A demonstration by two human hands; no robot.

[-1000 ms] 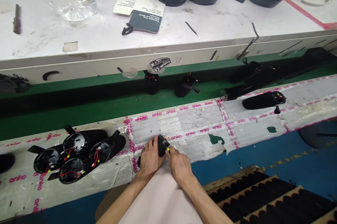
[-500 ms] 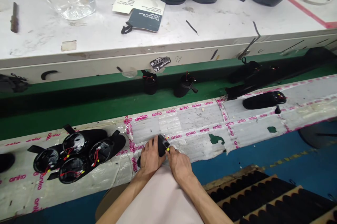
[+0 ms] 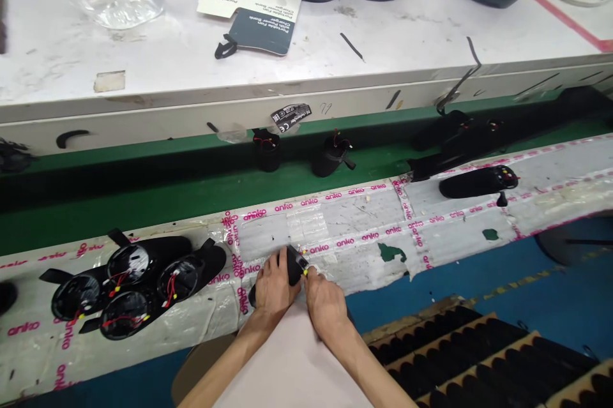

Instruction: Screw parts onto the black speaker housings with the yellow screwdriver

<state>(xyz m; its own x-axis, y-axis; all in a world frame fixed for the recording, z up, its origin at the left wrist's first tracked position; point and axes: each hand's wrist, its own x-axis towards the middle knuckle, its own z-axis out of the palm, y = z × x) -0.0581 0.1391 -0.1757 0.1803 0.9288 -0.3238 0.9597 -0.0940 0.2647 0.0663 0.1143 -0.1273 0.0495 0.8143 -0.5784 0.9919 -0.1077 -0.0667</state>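
My left hand (image 3: pixel 274 290) is wrapped over a black fabric-covered cylinder (image 3: pixel 294 265), which lies on its side at the near edge of the taped ledge. It looks like a speaker housing. My right hand (image 3: pixel 325 302) is closed in a pinch at the cylinder's open end, close to a small yellow connector (image 3: pixel 305 272). What sits between those fingertips is too small to make out. Left of my hands lies a cluster of several similar black cylinders (image 3: pixel 128 318), their open ends facing me with red wires and connectors showing.
Another black cylinder (image 3: pixel 472 182) lies on the ledge (image 3: pixel 357 213) to the right. Beyond, more cylinders (image 3: pixel 330 156) stand on the green strip. A white bench (image 3: pixel 182 69) holds a clear plastic container (image 3: pixel 122 6) and cards (image 3: pixel 263 31). Trays of black cylinders (image 3: pixel 460 357) are at lower right.
The camera view has shifted slightly. My left hand keeps its grip on the cylinder, and my right hand stays at the open end, its fingers a little more curled.
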